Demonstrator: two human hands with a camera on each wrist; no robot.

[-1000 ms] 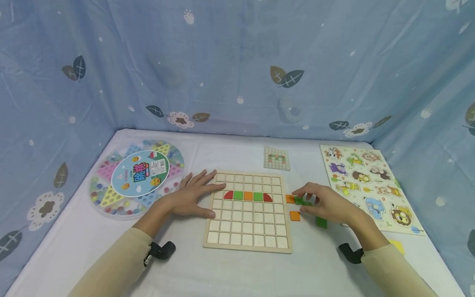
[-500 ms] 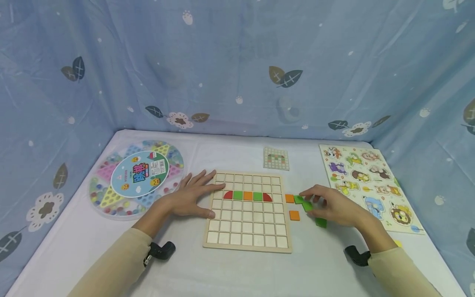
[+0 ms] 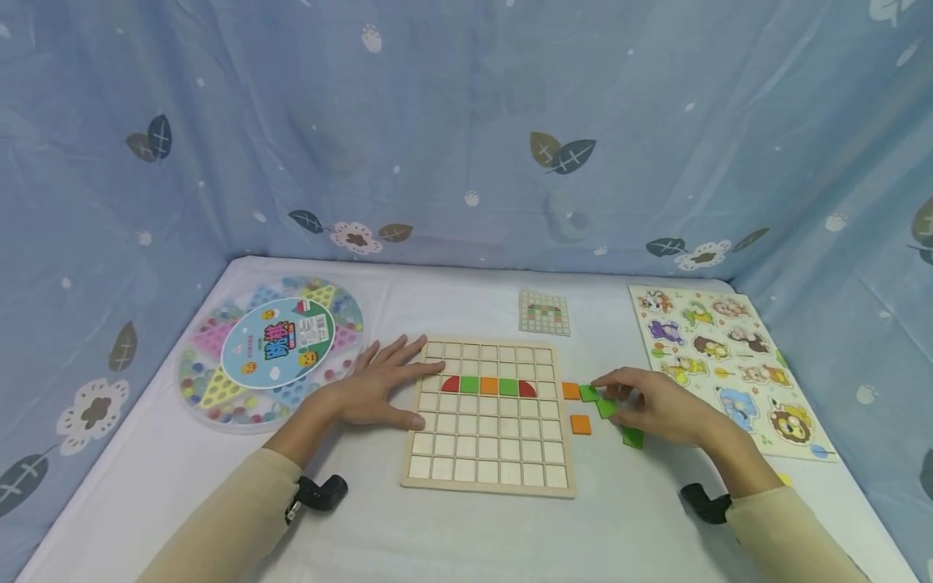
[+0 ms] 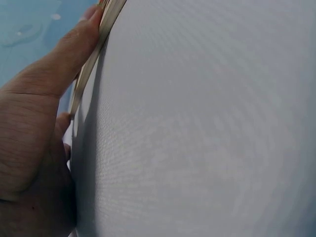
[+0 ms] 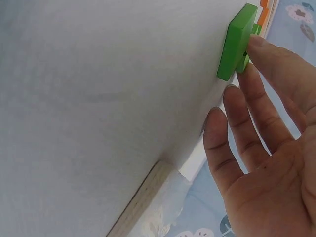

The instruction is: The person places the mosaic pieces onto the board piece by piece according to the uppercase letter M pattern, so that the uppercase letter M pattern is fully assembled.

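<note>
My left hand (image 3: 379,389) rests with fingers spread at the left edge of a square wooden grid board (image 3: 466,446), its thumb lying along the rim. One row of the board holds red quarter-round tiles (image 3: 451,384) at both ends, with green tiles (image 3: 470,385) and an orange tile (image 3: 489,386) between them. To the board's right, my right hand (image 3: 659,405) bends loosely over loose green squares (image 3: 589,393). In the right wrist view, the thumb tip is right at the green squares (image 5: 238,42), while the other fingers are relaxed and apart.
Two loose orange squares (image 3: 581,424) lie beside the board. Behind it is a small pattern card (image 3: 543,314). A round Chinese checkers set (image 3: 277,340) stands at left, an animal peg puzzle (image 3: 729,364) at right. Part of something yellow (image 3: 785,478) shows beside the right sleeve.
My right hand has shifted slightly right, away from the orange squares, uncovering more of the green squares. One green square has slid a little toward me. My left hand stays put.
</note>
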